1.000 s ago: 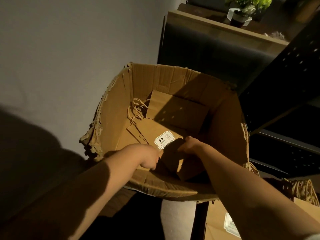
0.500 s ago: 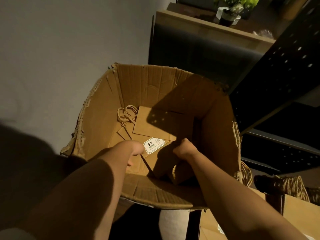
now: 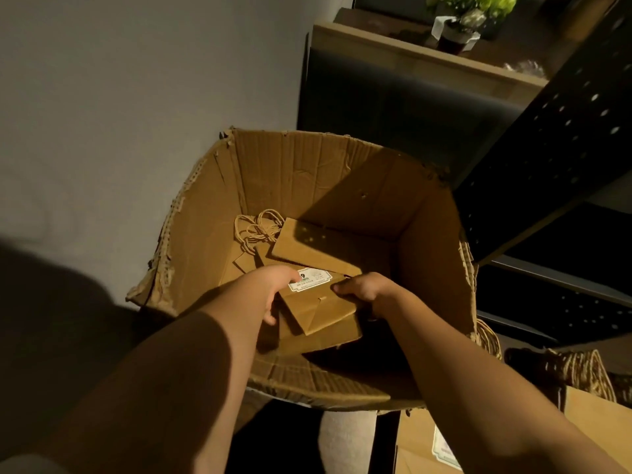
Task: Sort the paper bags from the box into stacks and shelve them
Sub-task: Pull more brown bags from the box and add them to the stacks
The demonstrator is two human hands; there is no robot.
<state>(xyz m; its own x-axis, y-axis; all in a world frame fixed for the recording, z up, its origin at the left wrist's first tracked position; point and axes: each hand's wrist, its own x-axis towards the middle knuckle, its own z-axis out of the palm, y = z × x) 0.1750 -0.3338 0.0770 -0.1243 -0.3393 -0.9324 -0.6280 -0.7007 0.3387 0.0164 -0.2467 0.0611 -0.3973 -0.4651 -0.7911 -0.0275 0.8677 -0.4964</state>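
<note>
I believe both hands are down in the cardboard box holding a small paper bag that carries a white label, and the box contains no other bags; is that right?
Not quite. The head view shows more bags in the cardboard box: a flat bag and twine handles lie behind the small paper bag. The rest stands: the left hand and right hand hold it, with its white label.

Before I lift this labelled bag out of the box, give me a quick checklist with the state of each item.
1. Left hand holds the labelled bag at its left edge: ok.
2. Right hand grips its right edge: ok.
3. Bag free of the twine handles: ok, they lie farther back.
4. Only one bag gripped: cannot tell; another bag lies right beneath.
5. Way up out of the cardboard box open: ok.
</note>
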